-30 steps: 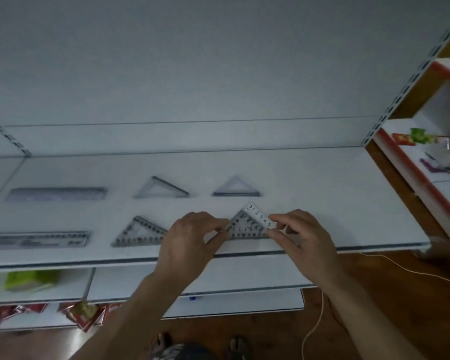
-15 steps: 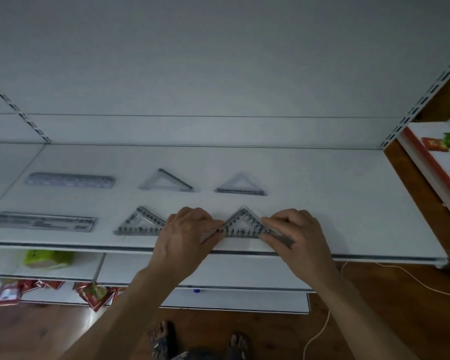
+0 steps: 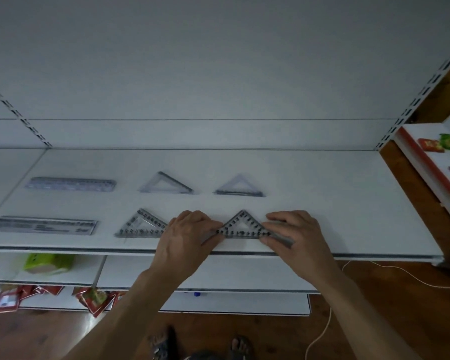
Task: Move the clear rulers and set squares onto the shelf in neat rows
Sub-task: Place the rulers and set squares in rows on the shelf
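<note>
Head view: left hand (image 3: 185, 237) hides set square (image 3: 242, 227) corner.

Our left hand (image 3: 185, 237) and right hand (image 3: 295, 236) are bare, and so are both forearms as far as we see them. Below the shelf (image 3: 348, 203) front edge we wear open sandals (image 3: 163, 345) with dark straps, toes showing.
</note>
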`<state>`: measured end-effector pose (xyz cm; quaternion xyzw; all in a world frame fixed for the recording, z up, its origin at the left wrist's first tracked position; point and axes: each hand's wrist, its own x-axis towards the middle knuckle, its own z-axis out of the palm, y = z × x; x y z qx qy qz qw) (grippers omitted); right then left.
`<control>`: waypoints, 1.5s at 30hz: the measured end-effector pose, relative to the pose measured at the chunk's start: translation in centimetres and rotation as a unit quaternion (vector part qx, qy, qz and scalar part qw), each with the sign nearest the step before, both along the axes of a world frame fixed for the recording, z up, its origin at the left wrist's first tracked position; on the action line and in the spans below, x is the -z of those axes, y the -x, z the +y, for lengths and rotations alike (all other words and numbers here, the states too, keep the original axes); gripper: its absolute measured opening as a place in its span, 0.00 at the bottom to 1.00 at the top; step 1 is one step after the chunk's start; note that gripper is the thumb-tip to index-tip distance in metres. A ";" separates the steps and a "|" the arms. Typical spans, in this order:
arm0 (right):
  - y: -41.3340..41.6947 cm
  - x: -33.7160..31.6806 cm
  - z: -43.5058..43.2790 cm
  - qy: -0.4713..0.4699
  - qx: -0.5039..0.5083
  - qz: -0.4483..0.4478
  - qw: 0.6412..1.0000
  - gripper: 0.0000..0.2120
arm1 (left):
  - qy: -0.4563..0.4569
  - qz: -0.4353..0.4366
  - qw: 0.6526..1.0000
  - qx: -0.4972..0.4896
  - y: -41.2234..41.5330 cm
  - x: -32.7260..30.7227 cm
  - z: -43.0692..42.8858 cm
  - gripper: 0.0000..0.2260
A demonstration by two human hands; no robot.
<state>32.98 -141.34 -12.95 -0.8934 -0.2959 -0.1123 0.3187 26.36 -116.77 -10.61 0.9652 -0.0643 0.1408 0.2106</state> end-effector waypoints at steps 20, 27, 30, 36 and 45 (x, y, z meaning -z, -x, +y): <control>0.0 -0.5 0.0 0.004 0.001 0.036 0.999 0.19 | 0.020 0.003 1.000 0.014 0.3 -0.4 -0.1 0.16; 0.2 -0.9 0.0 0.003 0.001 0.061 0.998 0.20 | 0.018 0.015 1.000 0.014 0.5 -0.9 -0.3 0.16; 0.1 -1.2 0.0 0.001 0.003 0.068 0.998 0.17 | 0.024 0.029 0.999 0.004 0.4 -0.8 -0.3 0.15; 0.5 -1.8 0.2 0.007 0.003 0.081 0.997 0.17 | 0.029 0.075 0.997 -0.005 0.5 -0.8 0.0 0.16; 1.5 -5.8 5.8 -0.036 0.033 0.138 0.989 0.10 | 0.077 0.064 0.994 -0.048 3.9 -3.8 5.5 0.20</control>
